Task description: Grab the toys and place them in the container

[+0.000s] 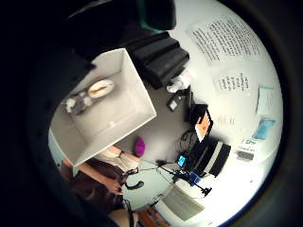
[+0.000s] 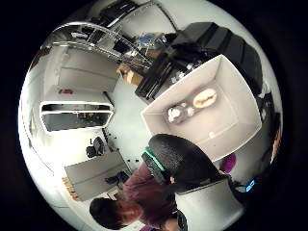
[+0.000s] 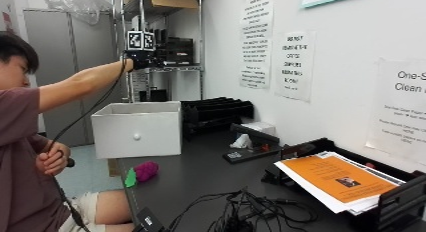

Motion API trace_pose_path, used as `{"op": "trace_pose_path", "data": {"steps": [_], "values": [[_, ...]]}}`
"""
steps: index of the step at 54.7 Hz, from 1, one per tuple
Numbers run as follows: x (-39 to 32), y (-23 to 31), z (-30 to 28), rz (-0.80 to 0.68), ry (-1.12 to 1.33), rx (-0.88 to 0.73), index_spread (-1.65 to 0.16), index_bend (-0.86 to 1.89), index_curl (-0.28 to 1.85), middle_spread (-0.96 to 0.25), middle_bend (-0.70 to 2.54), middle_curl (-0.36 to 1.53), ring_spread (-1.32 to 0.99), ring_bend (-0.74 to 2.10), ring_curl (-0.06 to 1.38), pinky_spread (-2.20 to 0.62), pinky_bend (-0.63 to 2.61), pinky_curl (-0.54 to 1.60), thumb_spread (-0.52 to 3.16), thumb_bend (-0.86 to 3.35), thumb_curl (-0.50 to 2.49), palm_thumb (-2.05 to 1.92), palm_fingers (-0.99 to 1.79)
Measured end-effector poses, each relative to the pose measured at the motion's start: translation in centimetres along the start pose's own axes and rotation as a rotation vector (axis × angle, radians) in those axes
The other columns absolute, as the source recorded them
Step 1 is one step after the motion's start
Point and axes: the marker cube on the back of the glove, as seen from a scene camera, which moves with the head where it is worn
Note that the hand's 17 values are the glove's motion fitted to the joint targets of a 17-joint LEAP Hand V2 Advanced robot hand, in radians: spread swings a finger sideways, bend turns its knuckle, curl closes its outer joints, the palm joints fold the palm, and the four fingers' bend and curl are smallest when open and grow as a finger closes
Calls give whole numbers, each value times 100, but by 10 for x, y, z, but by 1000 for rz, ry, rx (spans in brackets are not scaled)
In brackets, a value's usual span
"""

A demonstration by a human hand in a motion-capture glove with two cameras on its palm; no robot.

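In the outside view my gloved right hand (image 3: 136, 62) is raised high, above the open white container (image 3: 137, 129) at the far end of the dark table (image 3: 200, 177). Both palm views look down into the container (image 1: 137, 101) (image 2: 240, 120). On its floor lie a tan oval toy (image 1: 100, 88) (image 2: 204, 97) and a grey and white toy (image 1: 77, 103) (image 2: 175, 113). A purple toy (image 3: 146, 170) (image 1: 139, 146) (image 2: 228, 163) with a green part (image 3: 130, 178) lies on the table in front of the container, near the table's edge. Whether my hand holds anything is hidden.
Black stacked trays (image 3: 216, 112) stand behind the container against the wall. A paper tray with an orange sheet (image 3: 333, 179), a tangle of cables (image 3: 246, 212) and a white crumpled object (image 3: 242, 141) lie on the table. A metal shelf rack (image 3: 156, 47) stands beyond.
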Motion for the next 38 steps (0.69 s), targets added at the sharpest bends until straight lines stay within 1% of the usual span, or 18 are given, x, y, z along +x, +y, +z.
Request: {"op": "trace_pose_path", "data": {"steps": [6,10,14,18,27,30,33,38], "values": [[7,1,-6,23,-56,76,-24,-1,25,5,5,30,4,35,37,5,111,44,107,-5,51,-4,-50],[11,7,-6,-29,10,0,-23,0,21,5,5,27,6,32,36,6,109,42,109,-5,48,-4,-48],[10,0,-8,29,93,-51,-23,0,18,5,6,24,6,30,36,7,108,41,110,-4,45,-3,-47],[18,7,-12,51,118,-57,-23,1,16,5,5,22,7,28,36,8,107,41,110,-5,42,-4,-46],[55,44,-17,98,155,-64,-23,1,12,5,6,19,8,26,36,8,105,39,111,-4,38,-3,-44],[73,64,-13,110,164,-72,-23,1,11,5,6,18,8,25,36,8,105,39,111,-4,37,-3,-44],[88,86,-1,110,180,-92,-23,1,10,5,6,17,8,25,36,8,104,38,112,-4,36,-3,-43],[114,125,37,89,224,-142,-23,1,9,5,7,16,8,24,36,8,104,38,112,-3,35,-3,-43]]}}
